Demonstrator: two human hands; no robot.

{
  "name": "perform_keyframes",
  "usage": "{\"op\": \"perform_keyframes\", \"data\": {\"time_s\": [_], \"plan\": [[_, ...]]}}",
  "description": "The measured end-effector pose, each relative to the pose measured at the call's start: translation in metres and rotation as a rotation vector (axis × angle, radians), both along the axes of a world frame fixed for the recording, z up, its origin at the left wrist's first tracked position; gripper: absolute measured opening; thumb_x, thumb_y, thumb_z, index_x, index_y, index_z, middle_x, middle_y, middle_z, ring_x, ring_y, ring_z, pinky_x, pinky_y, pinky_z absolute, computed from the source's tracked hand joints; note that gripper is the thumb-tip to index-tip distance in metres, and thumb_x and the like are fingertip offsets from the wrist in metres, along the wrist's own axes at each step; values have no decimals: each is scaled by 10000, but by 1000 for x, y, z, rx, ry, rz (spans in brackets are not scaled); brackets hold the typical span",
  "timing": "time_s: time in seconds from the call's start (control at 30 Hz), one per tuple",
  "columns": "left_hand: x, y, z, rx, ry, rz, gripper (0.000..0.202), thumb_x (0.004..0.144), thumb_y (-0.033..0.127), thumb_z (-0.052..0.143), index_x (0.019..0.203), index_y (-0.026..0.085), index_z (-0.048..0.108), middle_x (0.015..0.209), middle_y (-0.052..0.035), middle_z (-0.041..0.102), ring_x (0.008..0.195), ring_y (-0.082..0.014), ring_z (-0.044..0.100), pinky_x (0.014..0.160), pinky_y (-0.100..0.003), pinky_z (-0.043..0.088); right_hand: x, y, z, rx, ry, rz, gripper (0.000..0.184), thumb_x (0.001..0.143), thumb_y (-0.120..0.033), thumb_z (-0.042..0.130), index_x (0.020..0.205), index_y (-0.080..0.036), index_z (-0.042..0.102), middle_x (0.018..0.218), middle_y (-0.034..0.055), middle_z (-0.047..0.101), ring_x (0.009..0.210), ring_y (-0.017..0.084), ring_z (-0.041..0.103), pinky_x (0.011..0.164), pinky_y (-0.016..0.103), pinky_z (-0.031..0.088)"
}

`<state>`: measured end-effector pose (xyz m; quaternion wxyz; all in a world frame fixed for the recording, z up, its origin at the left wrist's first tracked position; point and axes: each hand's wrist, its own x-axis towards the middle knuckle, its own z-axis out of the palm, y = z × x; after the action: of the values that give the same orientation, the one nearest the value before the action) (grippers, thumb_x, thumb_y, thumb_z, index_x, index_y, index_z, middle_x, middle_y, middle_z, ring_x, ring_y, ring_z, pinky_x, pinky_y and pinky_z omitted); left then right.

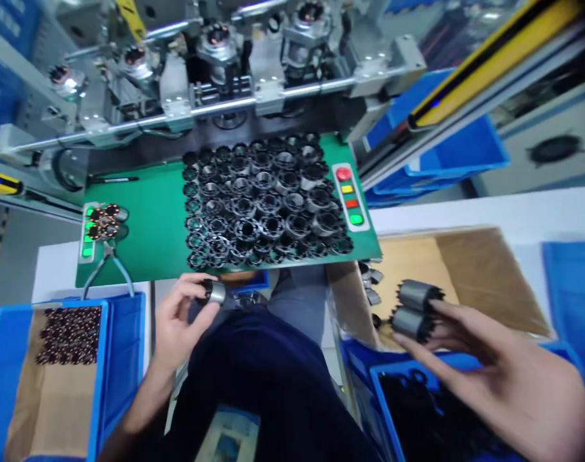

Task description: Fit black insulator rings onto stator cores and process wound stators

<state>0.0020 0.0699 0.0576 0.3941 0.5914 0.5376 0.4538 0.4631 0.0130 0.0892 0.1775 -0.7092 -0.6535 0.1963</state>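
My left hand [174, 324] pinches one motor stator core [217, 292], a short grey metal cylinder with black toothed plastic ends, just in front of the green work surface [151, 224]. At the right, my right hand [489, 369] grips two more stator cores [417, 295] side by side between thumb and fingers, above a cardboard box [489, 276]. Rows of similar cores and black rings [258, 199] cover the middle and right of the green surface. Several copper-wound stators [104, 221] stand at its left end, close to a pair of pliers [110, 256].
A machine with a metal rail [215, 110] and fixtures spans the back. A button panel [350, 196] sits at the right edge. Blue bins hold copper-wound parts [71, 333] at left and black plastic parts [432, 410] at right. Yellow-black posts [485, 64] flank the station.
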Motion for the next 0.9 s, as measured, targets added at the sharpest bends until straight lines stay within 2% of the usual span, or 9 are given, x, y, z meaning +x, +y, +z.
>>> {"op": "perform_keyframes", "data": {"time_s": [0.1, 0.23, 0.33, 0.4, 0.5, 0.57, 0.63, 0.77, 0.9], "plan": [[-42, 12, 5, 138, 54, 123, 190, 1038, 125, 891, 1093, 266, 776, 1315, -42, 850, 1268, -185, 839, 1091, -286, 653, -83, 34, 40, 154, 85, 294, 320, 1113, -381, 795, 1420, -304, 745, 968, 11, 847, 688, 225, 820, 744, 350, 738], [-76, 22, 9, 304, 337, 261, 198, 1033, 126, 924, 1122, 264, 813, 1305, -26, 874, 1238, -172, 850, 1122, -284, 635, -189, 91, 70, 132, 99, 566, 429, 1080, -183, 819, 1487, -259, 707, 1187, 35, 866, 887, 198, 877, 791, 296, 708], [-88, 24, 9, 323, 503, 319, 143, 1058, 177, 934, 1123, 254, 834, 1314, -38, 892, 1219, -188, 869, 1122, -293, 633, -262, 129, 75, 42, -49, 673, 482, 1009, -138, 876, 1466, -212, 740, 1264, 70, 872, 972, 249, 897, 797, 351, 691], [-93, 24, 5, 306, 569, 346, 107, 1075, 209, 930, 1129, 252, 848, 1326, -44, 903, 1207, -204, 885, 1102, -302, 634, -309, 153, 72, -63, -208, 729, 426, 1018, -176, 892, 1428, -183, 773, 1225, 92, 866, 1009, 291, 892, 848, 392, 674], [-104, 22, -4, 287, 628, 376, 90, 1082, 242, 932, 1140, 251, 863, 1332, -43, 915, 1163, -226, 904, 1048, -325, 637, -369, 185, 57, -189, -376, 774, 306, 1095, -218, 836, 1385, -131, 789, 1257, 156, 861, 1219, 341, 868, 1106, 450, 618], [-111, 21, -9, 280, 648, 373, 87, 1082, 245, 932, 1139, 252, 867, 1321, -40, 919, 1132, -238, 910, 1000, -344, 637, -393, 201, 44, -234, -414, 788, 292, 1116, -219, 814, 1380, -98, 786, 1324, 201, 858, 1314, 360, 845, 1204, 472, 566], [-117, 20, -12, 270, 660, 341, 79, 1084, 245, 928, 1129, 257, 865, 1308, -37, 919, 1106, -250, 910, 952, -366, 628, -402, 210, 35, -273, -431, 795, 337, 1097, -239, 851, 1389, -83, 789, 1354, 220, 862, 1341, 378, 839, 1213, 474, 556], [-123, 20, -18, 258, 656, 267, 72, 1095, 234, 913, 1115, 260, 850, 1274, -31, 919, 1058, -253, 898, 919, -395, 609, -393, 215, 37, -328, -412, 749, 538, 1126, -382, 855, 1596, -152, 726, 1405, 147, 882, 1281, 334, 868, 1099, 420, 605], [-124, 25, -21, 287, 619, 246, 111, 1093, 194, 905, 1137, 265, 832, 1274, -28, 917, 1059, -248, 888, 949, -398, 610, -395, 215, 43, -354, -395, 664, 328, 1183, -262, 697, 1484, -189, 804, 1405, 127, 885, 1247, 326, 881, 1030, 405, 630]]}}
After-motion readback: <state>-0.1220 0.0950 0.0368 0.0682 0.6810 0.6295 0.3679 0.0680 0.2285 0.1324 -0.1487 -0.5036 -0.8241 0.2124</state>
